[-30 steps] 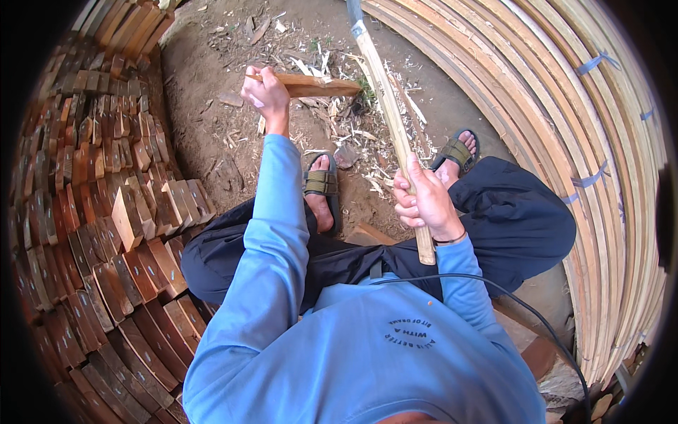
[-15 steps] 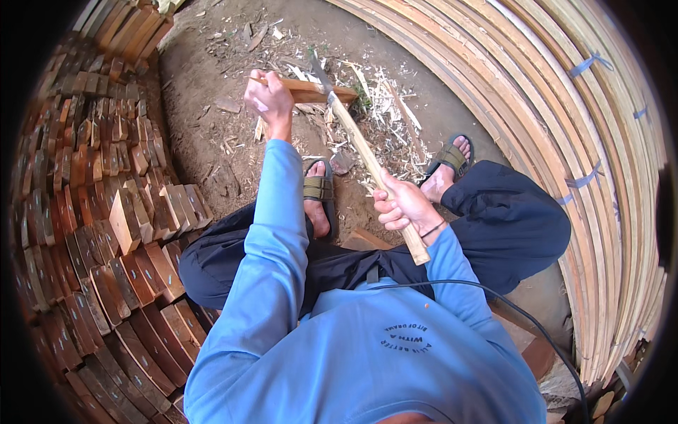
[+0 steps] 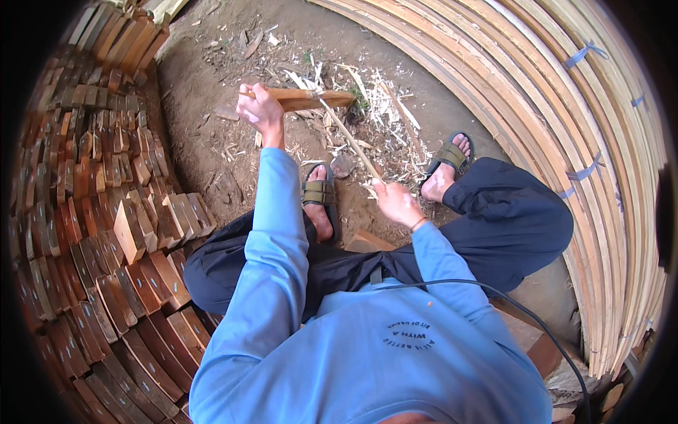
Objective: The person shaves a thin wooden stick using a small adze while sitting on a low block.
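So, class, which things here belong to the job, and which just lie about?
In the job:
brown, tapered wooden piece, in the left hand
long, pale wooden tool handle, in the right hand

Lying about:
pale wood shavings on the ground
stacked brown wooden blocks
long pale wooden planks

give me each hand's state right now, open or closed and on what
Left hand: closed, holding a tapered piece of wood.
Right hand: closed, holding a long wooden handle.
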A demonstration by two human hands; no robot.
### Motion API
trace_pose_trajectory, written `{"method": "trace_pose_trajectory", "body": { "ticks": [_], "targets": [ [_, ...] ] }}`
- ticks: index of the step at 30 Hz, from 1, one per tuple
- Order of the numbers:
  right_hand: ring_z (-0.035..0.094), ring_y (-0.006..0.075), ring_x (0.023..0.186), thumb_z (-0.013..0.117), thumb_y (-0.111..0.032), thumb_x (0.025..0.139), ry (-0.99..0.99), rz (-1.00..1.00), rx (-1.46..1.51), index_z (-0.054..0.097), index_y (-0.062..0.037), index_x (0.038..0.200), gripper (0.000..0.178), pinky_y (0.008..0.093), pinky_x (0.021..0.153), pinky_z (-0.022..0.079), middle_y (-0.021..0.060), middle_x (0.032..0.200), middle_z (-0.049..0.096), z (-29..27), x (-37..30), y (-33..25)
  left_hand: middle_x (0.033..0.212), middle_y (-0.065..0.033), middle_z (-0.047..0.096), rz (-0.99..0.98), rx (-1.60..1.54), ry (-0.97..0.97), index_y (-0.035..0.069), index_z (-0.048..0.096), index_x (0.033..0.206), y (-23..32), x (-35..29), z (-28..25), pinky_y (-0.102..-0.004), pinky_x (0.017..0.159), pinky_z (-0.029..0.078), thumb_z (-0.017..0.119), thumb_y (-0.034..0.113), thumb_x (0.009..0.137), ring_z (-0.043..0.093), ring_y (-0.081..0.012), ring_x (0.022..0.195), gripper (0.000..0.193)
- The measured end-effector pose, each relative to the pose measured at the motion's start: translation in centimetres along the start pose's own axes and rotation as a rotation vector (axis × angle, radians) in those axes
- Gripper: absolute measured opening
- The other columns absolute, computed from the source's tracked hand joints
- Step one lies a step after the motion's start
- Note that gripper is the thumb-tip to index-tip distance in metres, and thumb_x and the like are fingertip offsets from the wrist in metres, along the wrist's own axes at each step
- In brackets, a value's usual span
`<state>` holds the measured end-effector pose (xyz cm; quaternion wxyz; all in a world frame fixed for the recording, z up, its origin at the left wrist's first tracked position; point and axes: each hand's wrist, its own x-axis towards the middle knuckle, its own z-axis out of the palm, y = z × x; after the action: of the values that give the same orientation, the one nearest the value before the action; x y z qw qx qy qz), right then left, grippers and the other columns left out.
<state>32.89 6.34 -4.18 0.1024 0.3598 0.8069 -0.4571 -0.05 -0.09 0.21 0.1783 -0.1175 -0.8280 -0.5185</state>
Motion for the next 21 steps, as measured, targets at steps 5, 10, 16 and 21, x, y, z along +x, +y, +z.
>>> {"method": "trace_pose_trajectory", "body": {
  "ticks": [5, 10, 16, 21],
  "targets": [
    [0.052, 0.0253, 0.047, 0.041, -0.047, 0.104, -0.323, 0.067, 0.367, 0.052, -0.0003, 0.086, 0.052, 0.0398, 0.042, 0.039, 0.0098, 0.060, 0.052, -3.1, -0.2, -1.9, 0.066, -0.0254, 0.061, 0.047, 0.029, -0.045, -0.006, 0.056, 0.071, 0.1, -0.5, 0.3, -0.0489, 0.063, 0.046, 0.052, 0.017, 0.081, 0.061, -0.0393, 0.062, 0.025],
    [0.024, -0.0008, 0.041, 0.040, -0.053, 0.104, -0.823, 0.335, 1.603, 0.038, -0.0131, 0.081, 0.046, 0.0179, 0.033, 0.018, -0.0090, 0.058, 0.029, -7.6, -3.8, -7.0, 0.066, -0.0264, 0.060, 0.061, 0.062, 0.010, -0.006, 0.055, 0.070, -0.4, 0.2, 0.8, -0.0484, 0.065, 0.046, 0.052, 0.016, 0.081, 0.061, -0.0393, 0.063, 0.024],
    [0.043, 0.0208, 0.039, 0.034, -0.048, 0.107, 0.192, -0.260, 0.230, 0.050, -0.0038, 0.068, 0.061, 0.0401, 0.039, 0.035, 0.0090, 0.050, 0.044, -2.8, -2.6, -5.9, 0.067, -0.0260, 0.062, 0.012, 0.016, 0.016, -0.006, 0.056, 0.070, 0.3, -0.2, 0.4, -0.0489, 0.067, 0.045, 0.052, 0.016, 0.080, 0.060, -0.0395, 0.063, 0.025],
    [0.064, 0.0466, 0.069, 0.042, -0.040, 0.103, 0.064, -0.120, -0.053, 0.065, 0.0068, 0.079, 0.058, 0.0520, 0.067, 0.047, 0.0296, 0.071, 0.061, 0.0, -1.4, -3.3, 0.067, -0.0277, 0.060, -0.024, 0.034, 0.019, -0.007, 0.055, 0.070, -0.3, 0.2, 0.2, -0.0501, 0.068, 0.044, 0.050, 0.020, 0.082, 0.059, -0.0415, 0.064, 0.029]
  ]
}}
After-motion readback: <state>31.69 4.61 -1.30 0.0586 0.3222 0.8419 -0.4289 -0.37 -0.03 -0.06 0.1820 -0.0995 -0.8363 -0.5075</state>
